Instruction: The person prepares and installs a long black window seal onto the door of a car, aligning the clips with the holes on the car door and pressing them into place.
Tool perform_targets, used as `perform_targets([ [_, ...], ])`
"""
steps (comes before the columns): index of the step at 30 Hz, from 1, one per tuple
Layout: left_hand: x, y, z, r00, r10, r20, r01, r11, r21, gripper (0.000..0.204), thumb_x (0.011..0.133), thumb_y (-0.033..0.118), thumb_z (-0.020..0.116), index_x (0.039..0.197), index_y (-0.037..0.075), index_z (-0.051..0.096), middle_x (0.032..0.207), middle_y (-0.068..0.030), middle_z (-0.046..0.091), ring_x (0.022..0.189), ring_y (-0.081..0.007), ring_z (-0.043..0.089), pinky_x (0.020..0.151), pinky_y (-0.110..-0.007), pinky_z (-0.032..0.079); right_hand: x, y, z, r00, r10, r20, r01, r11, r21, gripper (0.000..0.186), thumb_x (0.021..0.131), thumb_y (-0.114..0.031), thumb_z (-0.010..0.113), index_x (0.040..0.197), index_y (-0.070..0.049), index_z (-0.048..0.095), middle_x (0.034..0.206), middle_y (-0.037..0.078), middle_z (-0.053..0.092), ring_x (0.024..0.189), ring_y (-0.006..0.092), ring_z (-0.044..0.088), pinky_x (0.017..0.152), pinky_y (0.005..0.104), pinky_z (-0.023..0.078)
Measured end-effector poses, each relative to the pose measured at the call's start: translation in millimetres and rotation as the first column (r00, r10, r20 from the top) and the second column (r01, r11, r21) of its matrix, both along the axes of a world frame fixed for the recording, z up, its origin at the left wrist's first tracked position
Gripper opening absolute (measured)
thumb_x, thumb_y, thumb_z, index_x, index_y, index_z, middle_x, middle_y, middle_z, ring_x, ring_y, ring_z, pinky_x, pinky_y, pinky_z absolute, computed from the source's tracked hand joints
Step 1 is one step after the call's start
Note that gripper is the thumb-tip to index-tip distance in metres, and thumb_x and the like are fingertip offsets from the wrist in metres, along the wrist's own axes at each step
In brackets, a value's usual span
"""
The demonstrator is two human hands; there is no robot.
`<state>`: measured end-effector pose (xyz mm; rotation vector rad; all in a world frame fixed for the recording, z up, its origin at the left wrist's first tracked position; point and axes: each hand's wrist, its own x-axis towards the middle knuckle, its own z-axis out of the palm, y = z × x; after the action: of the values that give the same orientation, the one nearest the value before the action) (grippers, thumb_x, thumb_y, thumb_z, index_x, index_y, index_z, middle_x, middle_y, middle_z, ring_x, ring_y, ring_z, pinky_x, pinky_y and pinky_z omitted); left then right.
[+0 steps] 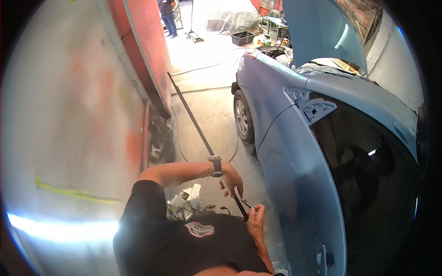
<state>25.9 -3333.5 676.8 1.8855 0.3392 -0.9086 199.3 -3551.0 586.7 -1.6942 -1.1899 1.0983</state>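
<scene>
A long, narrow black trim strip (pixel 195 122) slants from the far left, under my left wrist, down to the front of my shirt. My left hand (pixel 231 181), with a dark watch on its wrist, reaches across and has its fingers curled round the strip. Close to the strip's near end, my right hand (pixel 256 220) is closed, thumb and fingers pinched. A thin dark piece runs from between the hands to these fingertips; whether it belongs to the strip I cannot tell. To the right stands a blue car door (pixel 294 179) with dark glass.
The car's hood (pixel 322 34) is raised. Its front wheel (pixel 244 115) is beyond the door. A smudged pale wall (pixel 69 119) and a red door panel (pixel 147 41) line the left. Crumpled paper (pixel 186 202) lies below my left arm. Another person (pixel 168 18) stands far off. A hose trails along the floor.
</scene>
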Motion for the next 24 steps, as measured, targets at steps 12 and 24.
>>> perform_targets([
  [12,-125.7,254.1,89.9,0.069,0.15,0.986,-0.973,0.226,0.033,0.043,0.084,0.01,0.076,0.125,0.009,0.062,0.115,-0.005,0.066,0.093,-0.0137,0.065,0.08,-0.031,0.05,-102.5,336.1,-33.8,0.975,0.063,-0.212,-0.01,0.971,0.241,0.016,0.103,-0.016,0.043,0.104,-0.001,0.039,0.073,0.008,0.055,0.054,0.0137,0.057,0.049,0.0296,0.05],
  [24,-293.7,559.9,42.8,-0.609,0.461,0.645,-0.793,-0.37,-0.485,0.055,0.098,0.043,0.059,0.133,0.002,0.052,0.12,-0.0116,0.062,0.106,-0.0185,0.06,0.086,-0.032,0.05,-253.4,709.2,31.6,0.93,0.238,-0.281,-0.107,0.906,0.41,0.018,0.105,-0.019,0.041,0.103,-0.002,0.037,0.065,0.006,0.055,0.055,0.013,0.057,0.057,0.0274,0.048],
])
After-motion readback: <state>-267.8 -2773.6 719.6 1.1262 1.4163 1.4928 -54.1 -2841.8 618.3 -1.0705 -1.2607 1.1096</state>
